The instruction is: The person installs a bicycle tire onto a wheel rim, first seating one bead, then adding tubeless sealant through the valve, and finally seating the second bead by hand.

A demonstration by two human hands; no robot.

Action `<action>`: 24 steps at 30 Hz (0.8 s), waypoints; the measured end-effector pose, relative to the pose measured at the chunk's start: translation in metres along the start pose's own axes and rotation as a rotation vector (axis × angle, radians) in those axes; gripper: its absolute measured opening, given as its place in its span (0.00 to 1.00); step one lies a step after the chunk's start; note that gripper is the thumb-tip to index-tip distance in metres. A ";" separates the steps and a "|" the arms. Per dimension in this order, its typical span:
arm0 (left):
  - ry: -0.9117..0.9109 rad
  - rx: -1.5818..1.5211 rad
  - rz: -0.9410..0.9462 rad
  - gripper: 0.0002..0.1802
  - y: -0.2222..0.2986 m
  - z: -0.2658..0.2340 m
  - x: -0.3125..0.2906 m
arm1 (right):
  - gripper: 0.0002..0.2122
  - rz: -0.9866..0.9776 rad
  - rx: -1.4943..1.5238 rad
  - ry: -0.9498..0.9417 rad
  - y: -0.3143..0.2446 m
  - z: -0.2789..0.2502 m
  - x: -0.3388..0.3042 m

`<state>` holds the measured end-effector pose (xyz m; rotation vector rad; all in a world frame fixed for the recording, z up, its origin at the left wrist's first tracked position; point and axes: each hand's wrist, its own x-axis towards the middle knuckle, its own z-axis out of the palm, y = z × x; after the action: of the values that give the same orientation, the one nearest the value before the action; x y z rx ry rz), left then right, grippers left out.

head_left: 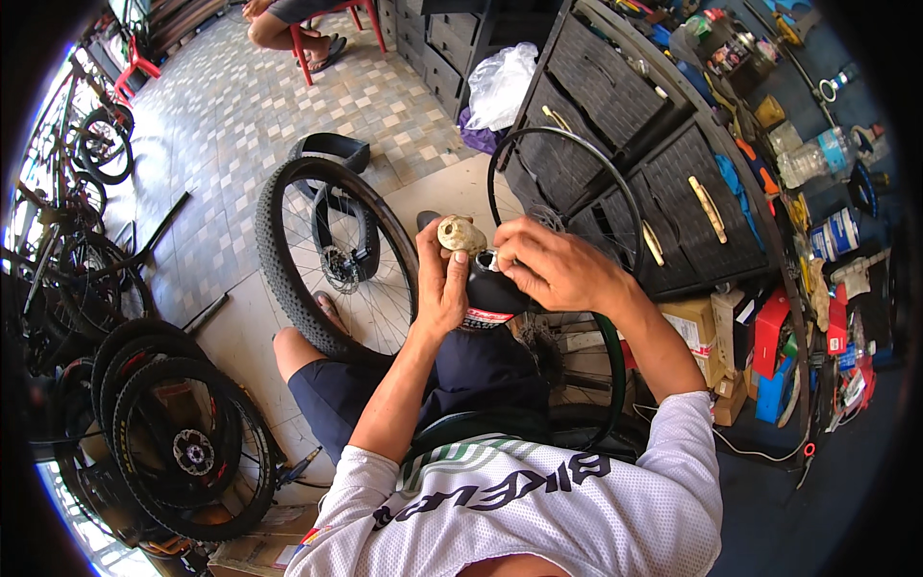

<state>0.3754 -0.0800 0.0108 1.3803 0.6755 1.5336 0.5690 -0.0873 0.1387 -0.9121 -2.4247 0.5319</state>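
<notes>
1. Grey-and-tan tiled floor [216, 91] spreads across the upper left of the frame.
2. Dark drawer cabinet [611, 96] leans through the upper right, with pale handles on some drawers.
3. Knobbly tyre [273, 240] on a wheel stands left of centre.
4. Right hand [562, 264], at the centre: fingers bunched in a pinch at the neck of a black bottle [488, 291]; the very tips are partly hidden. The step in hand looks like close fingerwork at this neck.
5. Left hand [440, 288], just left of centre: fingers and thumb pressed around a pale round piece [461, 235]. The next move seems to call for a steady left hold and a light, precise right pinch.
6. Black bottle, its label red and white, sits mid-frame above the lap.
7. Pale round piece, dark hole facing up, is just above and left of the bottle's neck.
</notes>
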 end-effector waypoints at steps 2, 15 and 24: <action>-0.011 -0.012 0.004 0.23 -0.001 0.001 0.000 | 0.07 -0.013 -0.015 0.027 0.001 0.003 -0.003; 0.020 0.032 -0.004 0.23 0.001 0.000 0.002 | 0.14 -0.114 -0.184 0.248 0.001 0.015 -0.011; 0.043 0.050 -0.026 0.24 -0.001 0.004 0.002 | 0.49 0.315 0.336 0.458 0.013 0.054 -0.047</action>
<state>0.3798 -0.0782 0.0115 1.3735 0.7599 1.5395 0.5756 -0.1208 0.0739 -1.1280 -1.7322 0.7250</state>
